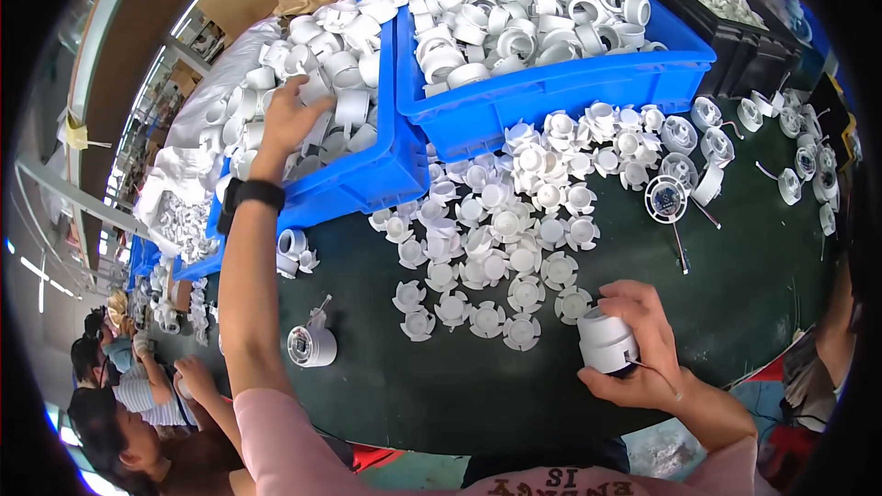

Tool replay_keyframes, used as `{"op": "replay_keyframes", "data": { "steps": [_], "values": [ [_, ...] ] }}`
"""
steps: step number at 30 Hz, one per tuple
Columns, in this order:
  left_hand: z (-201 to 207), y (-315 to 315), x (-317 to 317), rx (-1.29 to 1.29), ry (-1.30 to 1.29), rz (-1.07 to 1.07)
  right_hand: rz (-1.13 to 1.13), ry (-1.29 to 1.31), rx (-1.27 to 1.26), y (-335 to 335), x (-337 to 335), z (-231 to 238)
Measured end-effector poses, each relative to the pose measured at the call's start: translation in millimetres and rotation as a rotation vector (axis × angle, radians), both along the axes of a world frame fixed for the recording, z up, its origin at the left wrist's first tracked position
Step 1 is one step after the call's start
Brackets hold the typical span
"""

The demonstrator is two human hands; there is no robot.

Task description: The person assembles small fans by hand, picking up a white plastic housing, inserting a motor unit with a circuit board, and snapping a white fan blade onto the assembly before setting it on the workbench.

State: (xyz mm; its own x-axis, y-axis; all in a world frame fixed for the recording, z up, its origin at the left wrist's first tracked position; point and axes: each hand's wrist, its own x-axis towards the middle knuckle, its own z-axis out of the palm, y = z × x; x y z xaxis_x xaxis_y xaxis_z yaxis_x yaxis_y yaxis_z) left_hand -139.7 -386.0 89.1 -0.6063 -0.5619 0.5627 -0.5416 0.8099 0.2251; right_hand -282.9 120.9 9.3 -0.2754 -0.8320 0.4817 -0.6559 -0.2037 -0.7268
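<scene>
My left hand (pixel 288 119), a black band on its wrist, reaches over the left blue bin (pixel 367 186), which is heaped with white plastic ring housings (pixel 342 68). Its thumb and fingers are apart, close to the top of the heap; whether they touch a part I cannot tell. At the right, above the table, my right hand (pixel 654 349) is wrapped round a white cylindrical housing (pixel 606 342) with a thin wire hanging from its lower side. Beside that housing lie many small white fan-shaped parts (pixel 525 294), spread over the dark green table (pixel 441 386).
A second blue bin (pixel 560 96) of white rings stands at the back, with a black crate (pixel 753 50) behind it. Motor units with wires (pixel 666 199) lie at the right. A finished-looking housing (pixel 312 346) sits below my left forearm. Other people (pixel 110 432) sit at the left.
</scene>
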Motion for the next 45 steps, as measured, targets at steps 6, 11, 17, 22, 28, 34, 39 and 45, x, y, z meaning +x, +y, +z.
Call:
{"op": "replay_keyframes", "data": {
  "steps": [6, 11, 17, 22, 28, 34, 39, 45],
  "values": [
    [-24.7, -15.1, -59.6, 0.045, -0.704, 0.277, -0.017, -0.035, 0.023, -1.1, -6.0, 1.5],
    [-11.3, -28.4, -50.1, 0.408, -0.681, 0.239, 0.029, -0.074, 0.048, 1.8, -2.8, 1.2],
    [11.3, 11.9, -21.2, 0.546, -0.803, -0.004, 0.008, -0.054, 0.04, 6.2, -6.6, 3.8],
    [20.5, 49.5, 6.0, 0.444, -0.666, -0.051, -0.032, 0.014, -0.071, 1.4, -5.7, 7.7],
    [3.9, 79.5, 8.9, 0.366, -0.269, -0.056, -0.054, -0.046, -0.001, 4.9, -3.2, 4.2],
    [65.1, 99.1, 7.1, 0.827, -0.111, -0.025, -0.044, -0.283, 0.123, 10.9, -2.6, -5.7],
    [88.1, 151.8, 17.5, 0.715, -0.181, 0.139, -0.163, -0.035, -0.134, 9.2, -2.3, -1.3],
    [52.2, 304.4, 21.6, 0.333, -0.169, -0.53, 0.203, -0.809, -0.209, 12.4, -6.9, 1.5]
  ]
}}
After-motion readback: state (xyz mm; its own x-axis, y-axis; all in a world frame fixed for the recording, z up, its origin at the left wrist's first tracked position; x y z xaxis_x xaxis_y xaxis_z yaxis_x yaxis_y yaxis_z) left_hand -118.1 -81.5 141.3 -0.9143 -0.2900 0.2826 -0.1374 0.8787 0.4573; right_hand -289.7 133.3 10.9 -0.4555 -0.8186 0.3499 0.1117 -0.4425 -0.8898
